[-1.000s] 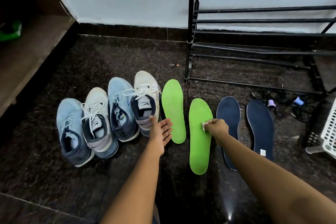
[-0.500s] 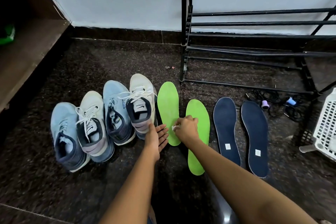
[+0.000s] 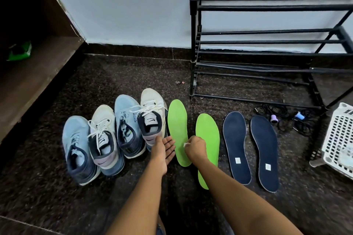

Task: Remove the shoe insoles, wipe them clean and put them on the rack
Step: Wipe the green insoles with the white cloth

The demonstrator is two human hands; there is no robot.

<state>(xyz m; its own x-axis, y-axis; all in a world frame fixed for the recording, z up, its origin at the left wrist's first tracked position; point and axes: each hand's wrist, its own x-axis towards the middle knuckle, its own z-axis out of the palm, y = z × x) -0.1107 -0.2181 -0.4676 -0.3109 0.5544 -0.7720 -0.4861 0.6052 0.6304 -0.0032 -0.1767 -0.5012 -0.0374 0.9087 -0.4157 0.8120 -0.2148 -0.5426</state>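
Four smooth, foot-shaped insoles lie flat on the floor (image 3: 114, 74), a dark polished stone with fine speckles, none of them on the rack. The left green insole (image 3: 178, 120) and the right green insole (image 3: 208, 129) are bright foam-like sheets set side by side. To their right the two navy insoles (image 3: 236, 139) are well apart from the green pair, and each carries a small white square label near the heel. The right hand (image 3: 195, 149) is curled tightly around a small white wipe (image 3: 185, 144), held at the inner edge of the left green insole. The left hand (image 3: 164, 150) lies with fingers straight and palm up, gripping nothing, just beside that insole and the heel of the nearest shoe. Four laced mesh shoes (image 3: 101, 131), pale blue and off-white in turn, stand in a row on the left. The rack (image 3: 193, 44), made of thin black tubes in tiers, stands against a plain pale wall (image 3: 124, 5). A white perforated plastic basket (image 3: 338, 135) sits at the right edge, with tangled black cables (image 3: 277, 110) near it. A brown wooden shelf (image 3: 38, 66) on the left holds a green packet (image 3: 20, 51).
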